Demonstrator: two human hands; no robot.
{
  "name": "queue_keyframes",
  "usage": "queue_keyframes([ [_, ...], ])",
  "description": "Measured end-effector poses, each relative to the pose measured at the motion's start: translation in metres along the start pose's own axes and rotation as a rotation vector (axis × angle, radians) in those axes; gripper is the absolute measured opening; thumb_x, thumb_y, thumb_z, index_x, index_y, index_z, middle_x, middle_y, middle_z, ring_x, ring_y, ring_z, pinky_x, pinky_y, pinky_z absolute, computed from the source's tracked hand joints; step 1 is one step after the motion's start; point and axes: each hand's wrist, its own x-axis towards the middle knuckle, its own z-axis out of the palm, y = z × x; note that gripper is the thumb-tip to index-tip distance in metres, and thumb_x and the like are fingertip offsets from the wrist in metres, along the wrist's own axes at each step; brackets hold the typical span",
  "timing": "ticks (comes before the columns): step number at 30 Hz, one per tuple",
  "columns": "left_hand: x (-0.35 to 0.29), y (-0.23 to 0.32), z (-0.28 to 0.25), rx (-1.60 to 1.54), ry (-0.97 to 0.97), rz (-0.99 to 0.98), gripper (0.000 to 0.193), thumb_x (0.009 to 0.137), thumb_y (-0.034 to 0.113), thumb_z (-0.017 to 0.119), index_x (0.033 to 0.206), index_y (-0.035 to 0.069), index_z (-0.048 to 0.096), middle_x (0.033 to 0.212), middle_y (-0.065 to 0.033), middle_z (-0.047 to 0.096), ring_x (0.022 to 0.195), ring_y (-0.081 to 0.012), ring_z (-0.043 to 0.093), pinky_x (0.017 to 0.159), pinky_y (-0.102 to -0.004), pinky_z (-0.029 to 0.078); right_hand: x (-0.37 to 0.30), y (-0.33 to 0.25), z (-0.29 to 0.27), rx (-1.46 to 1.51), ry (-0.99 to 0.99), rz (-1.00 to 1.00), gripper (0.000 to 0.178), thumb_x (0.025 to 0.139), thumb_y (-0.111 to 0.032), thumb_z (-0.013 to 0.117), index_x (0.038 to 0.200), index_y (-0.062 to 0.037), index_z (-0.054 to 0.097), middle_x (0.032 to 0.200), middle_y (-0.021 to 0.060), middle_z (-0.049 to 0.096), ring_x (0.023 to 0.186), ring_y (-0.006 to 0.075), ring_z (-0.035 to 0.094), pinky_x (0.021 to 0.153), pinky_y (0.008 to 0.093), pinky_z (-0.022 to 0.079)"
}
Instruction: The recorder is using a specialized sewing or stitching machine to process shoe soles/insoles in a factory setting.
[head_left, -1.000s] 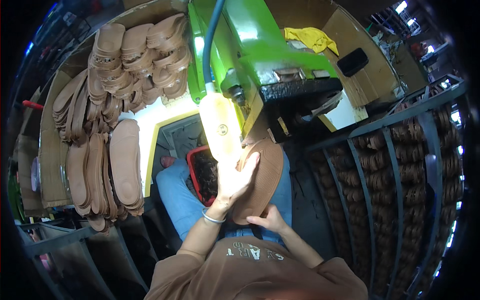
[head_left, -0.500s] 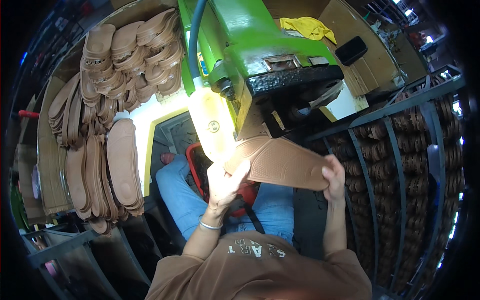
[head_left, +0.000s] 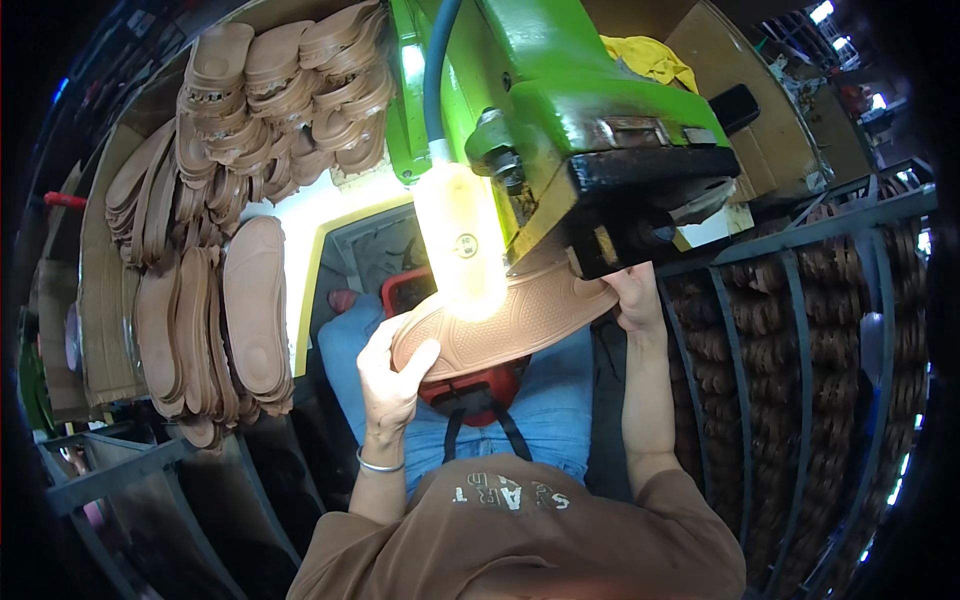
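Note:
A brown shoe sole (head_left: 490, 335) with a textured face is stretched between my two hands, under the black head (head_left: 650, 205) of a green machine (head_left: 620, 110). My left hand (head_left: 392, 378) grips its left end, thumb on the textured face. At the opposite end, my right hand (head_left: 636, 297) pinches the sole close to the machine head. The sole's far edge is partly hidden behind a glowing lamp (head_left: 462, 240) and the machine. Whether the sole touches the machine I cannot tell.
Stacks of brown soles (head_left: 258, 305) stand at the left beside a cardboard sheet (head_left: 108, 290). A metal rack (head_left: 790, 340) packed with brown pieces is at the right. A red container (head_left: 478, 395) sits between my knees. A yellow cloth (head_left: 655, 62) and black phone (head_left: 735, 108) lie behind the machine.
My left hand has moved left and my right hand has gone up and left. The sole has turned so its right end is higher. The whole view has shifted slightly.

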Motion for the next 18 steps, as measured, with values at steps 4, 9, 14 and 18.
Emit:
queue_keyframes([
  [4, 0.004, -0.008, 0.018, 0.151, 0.102, 0.130, 0.028, 0.074, 0.000, 0.070, 0.100, -0.006, 0.060, 0.092, -0.0098, 0.065, 0.083, -0.0135, 0.061, 0.077, -0.0255, 0.048, -0.022, 0.015, -0.010, 0.022, 0.087, -0.051, 0.032, 0.085, -0.006, 0.057, 0.113, -0.0004, 0.044, 0.103, 0.0080, 0.056, 0.098, 0.0138, 0.054, 0.087, 0.0271, 0.042],
  [9, 0.020, -0.023, 0.072, 0.191, 0.050, 0.163, 0.020, 0.073, 0.009, 0.075, 0.087, -0.002, 0.066, 0.082, -0.0045, 0.064, 0.076, -0.0118, 0.059, 0.071, -0.0252, 0.047, -0.073, 0.056, -0.040, 0.197, 0.245, -0.044, 0.036, 0.088, -0.012, 0.057, 0.119, -0.0042, 0.040, 0.113, 0.0100, 0.051, 0.106, 0.0177, 0.051, 0.092, 0.0311, 0.042],
  [14, 0.035, -0.023, 0.102, 0.309, 0.053, 0.281, 0.038, 0.071, 0.010, 0.079, 0.099, -0.006, 0.059, 0.085, -0.0070, 0.062, 0.073, -0.0114, 0.055, 0.069, -0.0256, 0.048, -0.100, 0.066, -0.050, 0.297, 0.453, -0.085, 0.029, 0.090, -0.012, 0.055, 0.115, -0.0036, 0.044, 0.109, 0.0085, 0.053, 0.104, 0.0183, 0.052, 0.093, 0.0313, 0.041],
  [18, 0.030, -0.020, 0.090, 0.324, 0.055, 0.369, 0.034, 0.070, 0.009, 0.079, 0.095, -0.006, 0.061, 0.080, -0.0072, 0.063, 0.068, -0.0111, 0.055, 0.067, -0.0253, 0.048, -0.098, 0.055, -0.052, 0.169, 0.383, -0.112, 0.025, 0.089, -0.014, 0.056, 0.108, -0.0015, 0.046, 0.101, 0.0078, 0.055, 0.097, 0.0161, 0.053, 0.085, 0.0293, 0.043],
])
